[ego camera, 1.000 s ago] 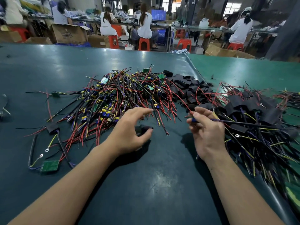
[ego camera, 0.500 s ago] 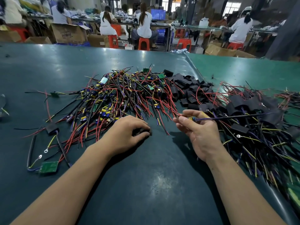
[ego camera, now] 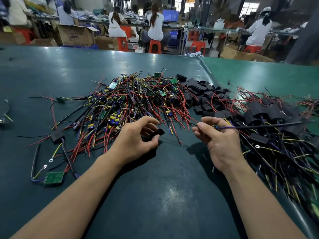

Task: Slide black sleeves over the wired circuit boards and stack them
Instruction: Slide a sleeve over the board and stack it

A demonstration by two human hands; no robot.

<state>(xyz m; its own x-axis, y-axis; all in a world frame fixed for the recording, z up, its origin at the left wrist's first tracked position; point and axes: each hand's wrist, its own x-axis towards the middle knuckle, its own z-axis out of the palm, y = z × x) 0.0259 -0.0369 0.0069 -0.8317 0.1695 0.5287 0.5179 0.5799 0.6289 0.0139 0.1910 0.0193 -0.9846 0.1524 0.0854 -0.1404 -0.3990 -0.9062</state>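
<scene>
Holding one short black sleeve pinched in the curled fingers of the left hand, just above the dark green table mat, while the right hand grips a wired circuit board with its fingers closed around the wires, long black and purple leads trailing off to the right. Biggest risk I'd guess: loose leads from the big tangle of red, black and yellow wired boards lie right between the hands, so a stray one could snag as the sleeve goes on, or the sleeve's mouth could catch a board corner and bunch up. Nothing is binned here, just heaps on the mat: unused flat black sleeves behind, finished sleeved boards stacked loosely at right. Only real containers are brown cardboard boxes in the background, contents not visible.
</scene>
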